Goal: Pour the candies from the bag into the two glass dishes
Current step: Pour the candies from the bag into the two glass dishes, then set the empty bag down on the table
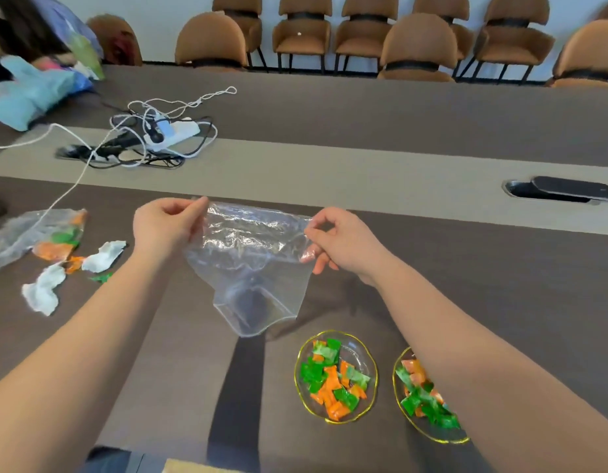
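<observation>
A clear plastic bag (251,264) hangs in the air above the table, with no candies visible inside. My left hand (166,223) pinches its upper left corner and my right hand (340,240) pinches its upper right corner. Below and to the right stand two gold-rimmed glass dishes. The left dish (300,373) holds several green and orange wrapped candies (333,380). The right dish (432,435) also holds candies (418,394) and is partly hidden by my right forearm.
At the left lies a second clear bag (22,233) with some candies in it, plus loose candies and crumpled white tissues (43,291). A power strip with tangled cables (159,134) sits further back. A cable hatch (562,192) is at the right. Brown chairs line the far side.
</observation>
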{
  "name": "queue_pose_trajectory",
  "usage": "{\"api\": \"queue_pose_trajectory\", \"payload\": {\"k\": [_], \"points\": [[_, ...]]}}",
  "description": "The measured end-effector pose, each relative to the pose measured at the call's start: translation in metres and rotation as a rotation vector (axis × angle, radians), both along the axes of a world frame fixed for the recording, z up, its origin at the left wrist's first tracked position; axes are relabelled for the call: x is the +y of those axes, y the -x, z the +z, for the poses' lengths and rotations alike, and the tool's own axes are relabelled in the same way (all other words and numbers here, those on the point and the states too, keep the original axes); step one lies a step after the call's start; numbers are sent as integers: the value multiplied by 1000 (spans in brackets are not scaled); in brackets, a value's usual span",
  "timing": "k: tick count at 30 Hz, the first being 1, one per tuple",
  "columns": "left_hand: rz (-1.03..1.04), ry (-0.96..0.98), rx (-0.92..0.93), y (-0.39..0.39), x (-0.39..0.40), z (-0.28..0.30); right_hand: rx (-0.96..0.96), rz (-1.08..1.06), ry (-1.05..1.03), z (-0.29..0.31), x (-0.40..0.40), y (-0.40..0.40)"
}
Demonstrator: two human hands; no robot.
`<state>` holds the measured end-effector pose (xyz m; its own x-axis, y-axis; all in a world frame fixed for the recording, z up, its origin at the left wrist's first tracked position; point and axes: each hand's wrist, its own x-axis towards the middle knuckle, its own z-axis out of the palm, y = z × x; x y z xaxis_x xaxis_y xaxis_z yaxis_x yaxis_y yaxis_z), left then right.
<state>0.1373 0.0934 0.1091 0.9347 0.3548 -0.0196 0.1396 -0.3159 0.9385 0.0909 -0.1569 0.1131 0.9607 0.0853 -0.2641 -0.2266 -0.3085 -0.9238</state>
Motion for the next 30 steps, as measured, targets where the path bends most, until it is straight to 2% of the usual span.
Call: {"api": "queue_pose_trajectory", "payload": {"k": [6, 12, 17, 23, 27, 30], "points": [[47, -214, 132, -21, 37, -40, 211, 26, -55, -42, 43, -23], [-23, -427, 292, -35, 44, -81, 426, -20, -42, -89, 60, -47], [-3, -391, 361, -41, 42, -117, 552, -103, -62, -131, 71, -53], [-74, -27, 556, -15, 53, -157, 556, -211, -41, -182, 70, -50], [-91, -91, 617, -4, 66, -182, 605, -188, -72, -197, 69, -49], [-105, -224, 663, -3, 71, -197, 504, -169, -10, -205, 72, -50]]}}
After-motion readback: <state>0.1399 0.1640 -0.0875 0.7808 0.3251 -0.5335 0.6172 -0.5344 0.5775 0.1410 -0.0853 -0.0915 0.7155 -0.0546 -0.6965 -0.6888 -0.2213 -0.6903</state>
